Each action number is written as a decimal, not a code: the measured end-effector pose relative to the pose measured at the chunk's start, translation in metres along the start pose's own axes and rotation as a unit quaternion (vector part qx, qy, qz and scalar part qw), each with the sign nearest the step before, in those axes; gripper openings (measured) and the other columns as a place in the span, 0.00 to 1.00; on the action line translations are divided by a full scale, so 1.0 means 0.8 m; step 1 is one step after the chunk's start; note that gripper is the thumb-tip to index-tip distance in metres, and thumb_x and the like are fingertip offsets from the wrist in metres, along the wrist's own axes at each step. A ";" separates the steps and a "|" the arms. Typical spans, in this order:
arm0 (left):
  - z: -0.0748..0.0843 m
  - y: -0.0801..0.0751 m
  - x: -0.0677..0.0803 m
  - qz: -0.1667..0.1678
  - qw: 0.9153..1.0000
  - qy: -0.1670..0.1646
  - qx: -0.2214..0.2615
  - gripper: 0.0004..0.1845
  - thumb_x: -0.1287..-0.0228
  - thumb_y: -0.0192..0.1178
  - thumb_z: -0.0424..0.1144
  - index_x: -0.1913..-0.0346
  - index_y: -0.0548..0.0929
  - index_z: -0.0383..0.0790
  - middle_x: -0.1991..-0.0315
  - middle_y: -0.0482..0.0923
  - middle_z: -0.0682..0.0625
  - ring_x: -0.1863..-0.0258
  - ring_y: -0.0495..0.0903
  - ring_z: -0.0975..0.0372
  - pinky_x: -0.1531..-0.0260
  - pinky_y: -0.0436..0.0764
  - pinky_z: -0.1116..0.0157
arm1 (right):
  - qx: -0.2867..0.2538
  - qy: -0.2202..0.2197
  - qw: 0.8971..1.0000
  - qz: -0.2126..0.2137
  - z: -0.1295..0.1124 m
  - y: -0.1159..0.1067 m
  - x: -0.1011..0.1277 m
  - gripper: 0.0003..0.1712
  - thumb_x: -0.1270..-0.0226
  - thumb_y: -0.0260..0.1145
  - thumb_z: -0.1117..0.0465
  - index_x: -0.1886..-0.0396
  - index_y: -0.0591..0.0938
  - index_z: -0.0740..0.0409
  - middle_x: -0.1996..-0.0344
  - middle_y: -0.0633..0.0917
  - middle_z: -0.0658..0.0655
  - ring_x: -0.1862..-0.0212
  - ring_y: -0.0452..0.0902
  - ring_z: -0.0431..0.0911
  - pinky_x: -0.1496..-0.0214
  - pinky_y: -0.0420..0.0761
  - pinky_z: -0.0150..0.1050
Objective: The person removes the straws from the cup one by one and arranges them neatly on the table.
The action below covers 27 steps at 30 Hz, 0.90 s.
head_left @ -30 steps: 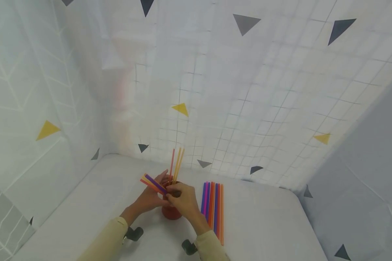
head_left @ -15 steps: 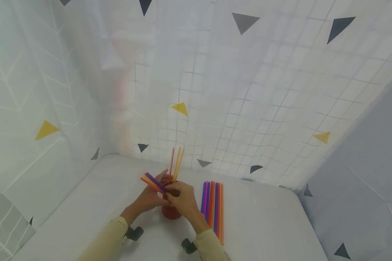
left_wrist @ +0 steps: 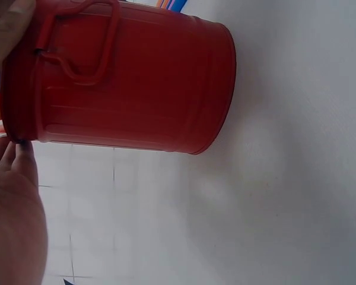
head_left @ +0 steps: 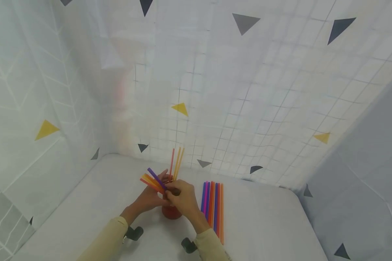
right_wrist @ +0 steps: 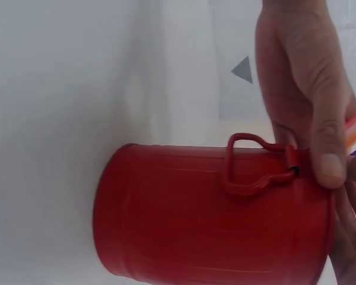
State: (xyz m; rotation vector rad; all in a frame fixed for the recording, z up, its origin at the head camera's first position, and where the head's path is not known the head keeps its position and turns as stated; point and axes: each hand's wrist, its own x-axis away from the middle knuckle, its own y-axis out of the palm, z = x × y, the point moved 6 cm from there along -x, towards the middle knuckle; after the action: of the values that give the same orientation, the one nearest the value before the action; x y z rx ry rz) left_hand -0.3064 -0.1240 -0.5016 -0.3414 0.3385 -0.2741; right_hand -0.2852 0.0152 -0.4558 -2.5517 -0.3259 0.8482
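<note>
A red metal bucket (head_left: pixel 171 213) with wire handles stands on the white table. My left hand (head_left: pixel 148 199) grips its rim; in the right wrist view the left thumb (right_wrist: pixel 329 148) lies over the rim beside the handle (right_wrist: pixel 243 163). At the bucket's mouth, my right hand (head_left: pixel 184 199) pinches a purple straw (head_left: pixel 155 177), its fingertips partly hidden. Orange, yellow and red straws (head_left: pixel 150 182) lean left out of the mouth under the purple one. Farther back in the bucket, a red straw (head_left: pixel 172 163) and two yellow straws (head_left: pixel 177 163) stand nearly upright.
Right of the bucket, a row of blue, pink, orange and red straws (head_left: pixel 212 203) lies on the table (head_left: pixel 258 217). Dark camera pieces (head_left: pixel 135 233) sit at both wrists. Patterned white sheets (head_left: pixel 215 90) hang behind and at the sides.
The purple straw has slid up and away from the leaning bundle, so its tip stands higher and apart. The left hand and the bucket have stayed in place.
</note>
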 end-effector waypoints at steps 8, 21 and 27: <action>0.002 0.000 -0.001 0.005 0.999 -0.003 -0.032 0.59 0.59 0.76 0.61 0.23 0.54 0.57 0.27 0.59 0.54 0.29 0.61 0.54 0.38 0.65 0.40 | -0.023 -0.004 0.999 0.028 -0.016 -0.015 -0.008 0.10 0.36 0.70 0.64 0.55 0.87 0.52 0.62 0.85 0.47 0.59 0.84 0.40 0.57 0.85 0.36; 0.006 0.000 0.002 0.014 0.999 0.019 -0.025 0.58 0.55 0.79 0.43 0.23 0.53 0.53 0.34 0.70 0.55 0.35 0.70 0.55 0.39 0.70 0.45 | -0.065 -0.090 0.987 0.120 -0.083 -0.080 -0.037 0.10 0.43 0.70 0.76 0.60 0.85 0.68 0.63 0.86 0.64 0.62 0.85 0.56 0.59 0.85 0.51; 0.007 0.001 0.001 0.012 1.000 0.003 -0.015 0.59 0.56 0.80 0.43 0.23 0.53 0.52 0.34 0.70 0.54 0.35 0.70 0.53 0.40 0.70 0.43 | -0.073 -0.056 0.985 0.143 -0.114 -0.124 -0.046 0.11 0.44 0.69 0.77 0.59 0.84 0.71 0.62 0.86 0.65 0.60 0.84 0.56 0.57 0.85 0.48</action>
State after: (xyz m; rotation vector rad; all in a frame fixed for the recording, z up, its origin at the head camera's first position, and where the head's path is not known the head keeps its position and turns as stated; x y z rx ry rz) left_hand -0.3035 -0.1219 -0.4969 -0.3653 0.3528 -0.2478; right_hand -0.2667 0.0599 -0.3250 -2.7351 -0.0553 1.1126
